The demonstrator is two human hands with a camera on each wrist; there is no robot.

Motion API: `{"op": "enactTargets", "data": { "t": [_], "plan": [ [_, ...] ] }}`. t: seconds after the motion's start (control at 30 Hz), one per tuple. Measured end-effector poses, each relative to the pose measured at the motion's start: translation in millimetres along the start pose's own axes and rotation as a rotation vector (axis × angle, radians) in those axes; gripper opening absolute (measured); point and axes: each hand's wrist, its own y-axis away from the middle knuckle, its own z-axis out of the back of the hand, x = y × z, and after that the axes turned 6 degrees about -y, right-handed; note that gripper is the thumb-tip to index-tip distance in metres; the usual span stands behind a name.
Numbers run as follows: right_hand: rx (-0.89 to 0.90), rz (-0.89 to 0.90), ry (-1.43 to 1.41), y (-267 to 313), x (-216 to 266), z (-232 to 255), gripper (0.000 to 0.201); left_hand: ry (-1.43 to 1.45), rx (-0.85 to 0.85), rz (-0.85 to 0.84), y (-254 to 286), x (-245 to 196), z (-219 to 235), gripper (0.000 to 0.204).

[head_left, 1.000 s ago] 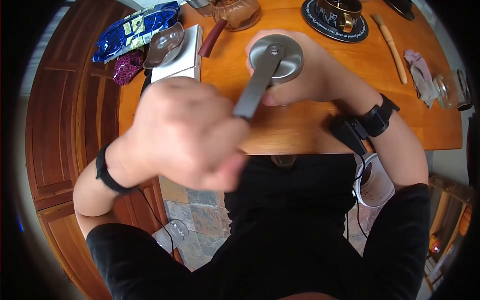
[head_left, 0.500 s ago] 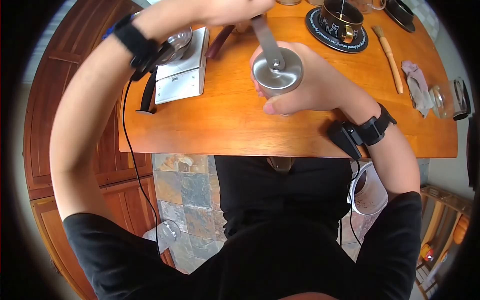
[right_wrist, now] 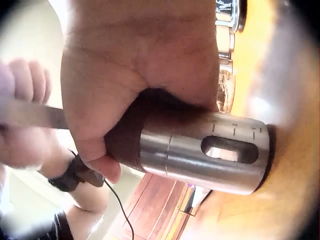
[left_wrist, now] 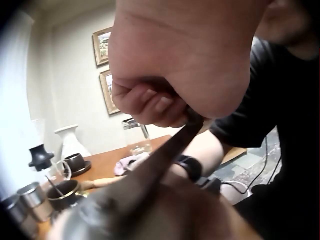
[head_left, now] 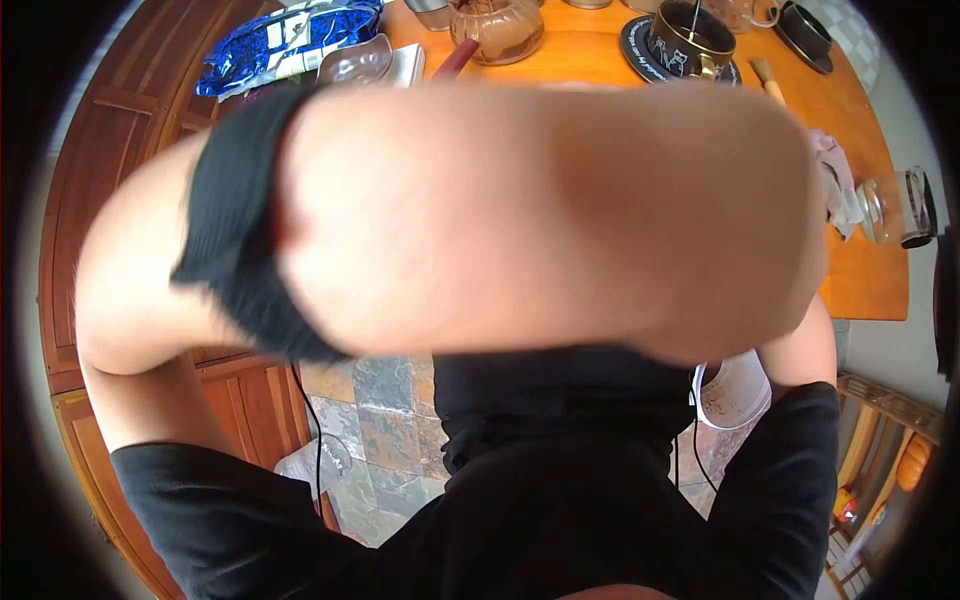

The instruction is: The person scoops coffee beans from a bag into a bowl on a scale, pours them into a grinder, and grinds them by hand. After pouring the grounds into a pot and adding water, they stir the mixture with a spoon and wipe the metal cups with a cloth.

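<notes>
Large and blurred, my left hand (head_left: pixel 600 220) fills the middle of the head view and hides the grinder behind it. In the left wrist view, its curled fingers (left_wrist: pixel 150 102) grip the end of a flat metal crank (left_wrist: pixel 160 160), which runs down to the round grinder lid (left_wrist: pixel 90 215). My right hand (right_wrist: pixel 140 65) wraps round the upper body of a steel hand coffee grinder (right_wrist: pixel 205 155), as the right wrist view shows. The grinder's lower part, with an oval window and scale marks, sticks out below the grip, close over the wooden table.
At the back stand a glass pot (head_left: pixel 500 35) of brown contents and a black cup (head_left: pixel 690 40) on a saucer. A blue bag (head_left: pixel 290 40) and a clear scoop (head_left: pixel 355 65) lie back left. To the right are a brush (head_left: pixel 768 80), a cloth (head_left: pixel 835 175) and a glass jar (head_left: pixel 885 210).
My left hand has swung the crank round, from near me to the far side, then back to the near right, now close to the head camera. The right hand keeps its hold on the grinder.
</notes>
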Motion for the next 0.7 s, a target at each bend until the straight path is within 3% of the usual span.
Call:
{"op": "enactTargets", "data": {
  "t": [0.13,0.2,0.33,0.43,0.53,0.6,0.67,0.7],
  "plan": [
    [0.057,-0.037,-0.087,-1.7,-5.8,9.7,0.044,0.042,-0.068,-0.034,25.8,-14.9,-3.2,0.035],
    [0.073,-0.008,0.25,-0.1,5.3,6.7,0.039,0.106,-0.057,-0.013,47.3,-11.4,6.6,0.036],
    [0.106,-0.093,-0.108,2.5,1.5,8.2,0.044,0.155,0.223,0.174,94.1,16.2,37.8,0.028],
    [0.132,-0.108,-0.179,2.6,2.1,5.0,0.044,0.107,0.266,0.34,122.6,43.3,31.7,0.029],
    [0.166,-0.035,-0.081,1.7,2.6,4.4,0.044,0.134,0.404,0.482,122.7,73.6,23.9,0.028],
    [0.171,0.006,-0.017,1.9,3.1,3.7,0.044,0.186,0.369,0.548,114.9,93.1,8.5,0.039],
    [0.158,0.023,0.01,4.3,5.0,1.8,0.044,0.116,0.358,0.584,90.6,107.4,-1.6,0.044],
    [0.157,-0.005,-0.008,5.6,5.4,1.3,0.044,0.031,0.444,0.629,84.2,121.2,-8.9,0.042]
  ]
}}
